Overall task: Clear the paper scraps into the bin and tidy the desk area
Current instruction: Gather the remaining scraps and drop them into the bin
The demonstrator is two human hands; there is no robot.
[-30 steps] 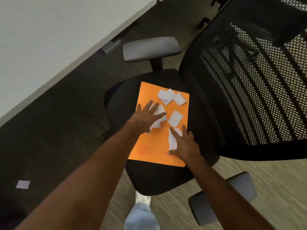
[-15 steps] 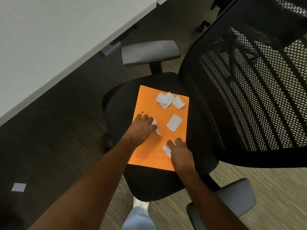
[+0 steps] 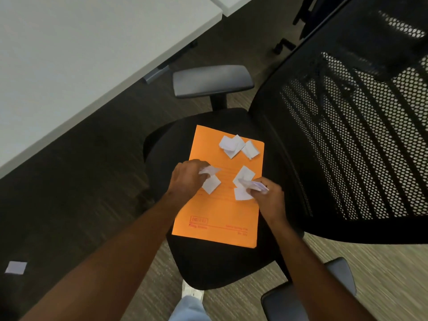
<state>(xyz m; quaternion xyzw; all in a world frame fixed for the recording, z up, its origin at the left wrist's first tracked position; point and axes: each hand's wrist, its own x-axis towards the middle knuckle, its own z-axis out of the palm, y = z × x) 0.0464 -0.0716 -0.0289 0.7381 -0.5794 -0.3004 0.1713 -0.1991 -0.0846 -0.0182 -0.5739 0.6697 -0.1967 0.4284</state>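
Both hands now closing on scraps instead of lying flat on them like a second ago — left hand [image 3: 188,177] pinching a crumpled white piece [image 3: 209,170], right hand [image 3: 266,195] curled round a small bunch [image 3: 257,186]. Still sitting loose on the orange folder [image 3: 215,218] on the chair seat [image 3: 208,267]: a cluster of scraps [image 3: 238,146] near the far edge, a single one [image 3: 244,174] mid-folder, a couple more right beside the fingers. Also lying way off on the floor — one stray scrap [image 3: 15,267]. No bin in view. So probably gathering well underway but nowhere near done, with more pinching needed before carrying anything off.
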